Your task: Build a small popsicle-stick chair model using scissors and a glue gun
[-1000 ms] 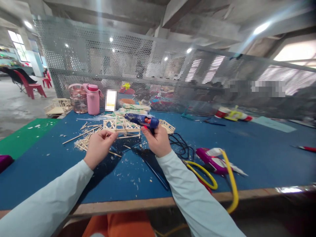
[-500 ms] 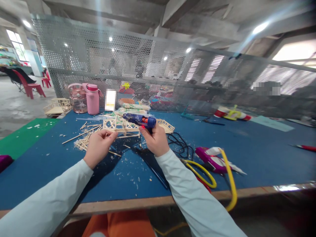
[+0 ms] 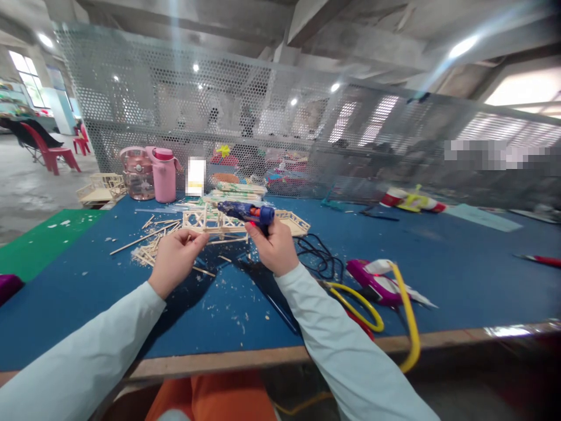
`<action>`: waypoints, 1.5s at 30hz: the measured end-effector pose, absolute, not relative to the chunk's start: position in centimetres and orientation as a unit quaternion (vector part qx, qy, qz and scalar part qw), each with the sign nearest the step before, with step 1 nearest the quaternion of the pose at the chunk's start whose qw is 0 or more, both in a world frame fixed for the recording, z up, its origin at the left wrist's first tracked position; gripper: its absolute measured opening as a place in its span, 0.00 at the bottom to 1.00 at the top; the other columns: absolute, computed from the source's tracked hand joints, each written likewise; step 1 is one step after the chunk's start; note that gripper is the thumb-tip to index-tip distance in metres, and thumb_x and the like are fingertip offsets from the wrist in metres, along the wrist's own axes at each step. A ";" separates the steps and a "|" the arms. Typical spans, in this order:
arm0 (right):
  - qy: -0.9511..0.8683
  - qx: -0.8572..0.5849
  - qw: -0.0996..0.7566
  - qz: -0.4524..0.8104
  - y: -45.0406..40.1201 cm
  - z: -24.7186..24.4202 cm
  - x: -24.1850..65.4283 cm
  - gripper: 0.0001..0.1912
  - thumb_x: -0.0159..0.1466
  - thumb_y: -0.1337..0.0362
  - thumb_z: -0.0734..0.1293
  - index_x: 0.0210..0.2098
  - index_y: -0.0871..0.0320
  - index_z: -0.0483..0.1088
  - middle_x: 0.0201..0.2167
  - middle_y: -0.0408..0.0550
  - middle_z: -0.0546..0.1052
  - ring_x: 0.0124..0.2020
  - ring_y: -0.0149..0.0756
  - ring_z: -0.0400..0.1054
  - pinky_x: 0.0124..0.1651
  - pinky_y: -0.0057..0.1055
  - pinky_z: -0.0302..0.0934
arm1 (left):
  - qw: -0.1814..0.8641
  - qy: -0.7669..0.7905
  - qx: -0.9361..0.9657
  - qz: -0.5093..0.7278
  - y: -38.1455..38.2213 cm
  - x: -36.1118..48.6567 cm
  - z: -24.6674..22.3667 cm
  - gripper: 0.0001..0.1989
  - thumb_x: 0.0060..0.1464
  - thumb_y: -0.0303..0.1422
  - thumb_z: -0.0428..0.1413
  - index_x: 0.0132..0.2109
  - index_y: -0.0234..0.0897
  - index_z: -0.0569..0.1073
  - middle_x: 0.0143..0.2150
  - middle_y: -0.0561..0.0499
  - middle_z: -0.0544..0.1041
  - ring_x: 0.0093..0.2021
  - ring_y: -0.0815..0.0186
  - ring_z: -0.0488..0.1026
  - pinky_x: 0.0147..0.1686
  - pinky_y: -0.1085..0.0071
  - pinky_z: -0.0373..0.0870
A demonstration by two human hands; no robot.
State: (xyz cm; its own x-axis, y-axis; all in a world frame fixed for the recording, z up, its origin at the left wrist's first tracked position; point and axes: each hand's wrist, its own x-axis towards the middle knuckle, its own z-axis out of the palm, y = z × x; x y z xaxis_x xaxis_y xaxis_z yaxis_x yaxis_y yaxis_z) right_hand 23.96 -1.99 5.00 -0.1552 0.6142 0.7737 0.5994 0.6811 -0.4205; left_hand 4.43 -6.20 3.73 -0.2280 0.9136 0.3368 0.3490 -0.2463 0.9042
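My right hand [image 3: 277,245] is wrapped round a blue glue gun [image 3: 245,213], whose nozzle points left over a small wooden stick structure [image 3: 228,227]. A red light glows on the gun near my thumb. To the left, my left hand [image 3: 177,257] is closed in a pinch at the structure's near left side; what lies between the fingertips is too small to make out. Loose wooden sticks [image 3: 151,248] are piled beside and behind my left hand. Just past the structure lie bundles of sticks in plastic wrapping [image 3: 239,190].
A pink bottle [image 3: 164,178] and a clear bottle [image 3: 139,178] stand at the back left. On the right lie a purple and white tool [image 3: 379,283], a yellow loop [image 3: 409,316] and a black cord [image 3: 322,257]. A mesh screen [image 3: 175,111] rises behind the blue table [image 3: 464,275].
The glue gun and my right hand have shifted very slightly left. My left hand has stayed in place, still pinched.
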 end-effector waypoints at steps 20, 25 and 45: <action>-0.664 -0.567 0.487 -0.022 2.7 6.5 29.0 0.20 0.62 0.56 0.61 0.49 0.61 0.69 0.43 0.57 0.78 0.45 0.47 0.72 0.47 0.40 0.64 | 0.223 0.576 0.578 0.534 -5.9 3.9 3.6 0.18 0.44 0.47 0.54 0.23 0.35 0.73 0.16 0.56 0.63 0.20 0.72 0.56 0.21 0.73 0.53; -0.647 -0.721 0.232 -0.081 4.9 5.8 31.1 0.21 0.63 0.63 0.58 0.55 0.61 0.64 0.52 0.61 0.73 0.51 0.50 0.69 0.51 0.49 0.60 | 0.206 0.598 0.626 0.457 -5.2 2.9 3.2 0.20 0.45 0.48 0.52 0.26 0.35 0.75 0.18 0.55 0.67 0.21 0.69 0.60 0.23 0.72 0.54; -0.756 -0.380 0.488 0.216 -2.2 5.3 19.8 0.08 0.58 0.65 0.63 0.27 0.60 0.72 0.22 0.43 0.74 0.26 0.29 0.66 0.33 0.28 0.61 | 0.169 0.559 0.573 0.575 -4.7 1.2 3.8 0.09 0.59 0.36 0.44 0.37 0.38 0.66 0.27 0.52 0.72 0.27 0.67 0.68 0.29 0.71 0.63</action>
State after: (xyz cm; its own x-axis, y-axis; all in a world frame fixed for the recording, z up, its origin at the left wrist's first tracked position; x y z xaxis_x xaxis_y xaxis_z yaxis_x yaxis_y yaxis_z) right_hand 19.75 -2.22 5.32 -0.2348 0.7847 0.5737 0.3639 0.6183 -0.6967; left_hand 1.18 -4.66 3.78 -0.2870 0.8349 0.4696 0.4458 -0.3175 0.8369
